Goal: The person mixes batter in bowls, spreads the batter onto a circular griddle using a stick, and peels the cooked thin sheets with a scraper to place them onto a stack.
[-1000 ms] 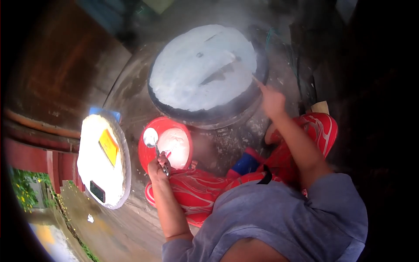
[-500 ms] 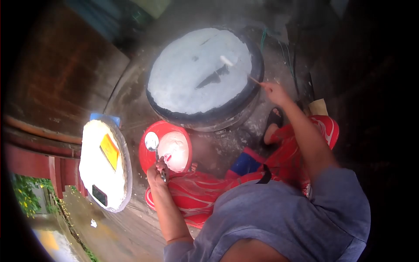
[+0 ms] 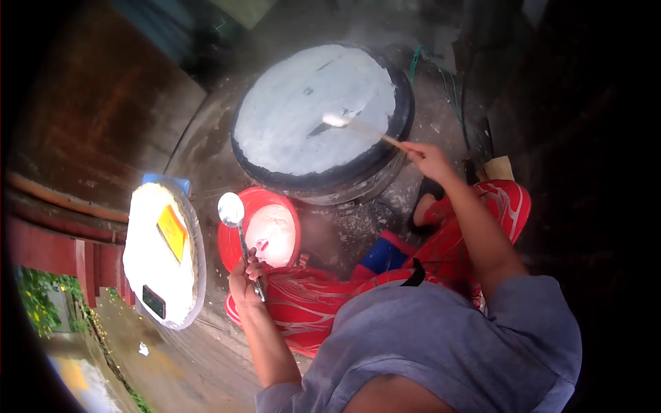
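My right hand is closed around a thin wooden-handled spreader. The spreader's whitish tip rests on or just over the white batter layer that covers a large round black griddle. A dark gap in the layer shows beside the tip. Down at the left, my left hand grips the handle of a metal ladle, its round bowl pointing up and away from me. The ladle is over the rim of a red basin holding pale, pinkish-looking batter.
To the left stands a bright white round surface carrying a yellow-orange card or packet and a phone. A blue object is behind it. Green cord hangs right of the griddle. Steam hazes the view.
My right hand has swung the spreader's tip leftward and slightly down across the batter, over the dark gap. The ladle has shifted slightly left and up in my left hand.
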A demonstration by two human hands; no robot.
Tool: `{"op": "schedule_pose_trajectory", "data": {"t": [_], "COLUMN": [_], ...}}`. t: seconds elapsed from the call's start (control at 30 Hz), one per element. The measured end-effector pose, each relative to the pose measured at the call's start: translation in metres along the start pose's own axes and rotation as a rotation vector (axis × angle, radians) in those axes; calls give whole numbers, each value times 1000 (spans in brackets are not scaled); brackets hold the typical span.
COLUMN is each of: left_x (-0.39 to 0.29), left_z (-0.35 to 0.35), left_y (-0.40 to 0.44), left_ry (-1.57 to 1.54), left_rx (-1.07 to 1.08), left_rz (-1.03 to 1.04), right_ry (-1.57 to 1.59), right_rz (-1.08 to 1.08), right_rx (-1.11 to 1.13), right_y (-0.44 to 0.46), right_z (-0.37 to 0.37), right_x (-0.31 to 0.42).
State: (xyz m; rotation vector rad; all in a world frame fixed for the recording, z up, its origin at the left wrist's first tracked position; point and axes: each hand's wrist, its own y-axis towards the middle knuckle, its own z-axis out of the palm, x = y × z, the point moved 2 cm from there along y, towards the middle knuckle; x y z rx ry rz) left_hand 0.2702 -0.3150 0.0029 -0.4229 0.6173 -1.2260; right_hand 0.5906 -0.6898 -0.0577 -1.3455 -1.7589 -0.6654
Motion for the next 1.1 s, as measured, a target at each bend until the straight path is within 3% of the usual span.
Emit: {"op": "schedule_pose_trajectory", "data": {"t": [0.07, 0.13, 0.2, 0.3, 0.37, 0.4, 0.47, 0.53, 0.57, 0.67, 0.87, 0.93, 1.0, 1.1], "left_x": [8, 15, 22, 33, 43, 49, 61, 72, 77, 92, 105, 109, 113, 109], "left_z": [5, 11, 20, 37, 48, 52, 62, 68, 71, 82, 87, 88, 90, 88], "left_y": [-13, -19, -24, -30, -40, -43, -45, -39, -32, -16, 23, 36, 47, 60], "left_ry": [69, 110, 150, 321, 405, 485, 582, 650, 682, 739, 923, 939, 907, 1068], "left_rx": [9, 39, 67, 163, 146, 127, 78, 59, 86, 86, 41, 33, 23, -42], "left_rz": [51, 52, 59, 48, 84, 119, 158, 171, 159, 123, 173, 187, 186, 244], "right_ry": [51, 140, 20, -147, 268, 319, 172, 244, 109, 260, 162, 129, 287, 272], "right_rz": [96, -147, -50, -141, 159, 228, 163, -13, -33, 45, 7, -5, 40, 58], "right_rx": [-62, -238, -95, -72, 174, 77, -100, -120, -69, 37, -148, 13, 48, 49], "right_y": [3, -1, -24, -27, -30, -30, -37, -38, -43, -44, -45, -56, -50, -44], "right_z": [10, 35, 57, 62, 50, 47, 46, 91, 105, 111, 118, 124, 128, 123], "right_x": [-22, -34, 16, 38, 37, 25, 7, -23, -6, 47, 36, 57, 58, 60]}}
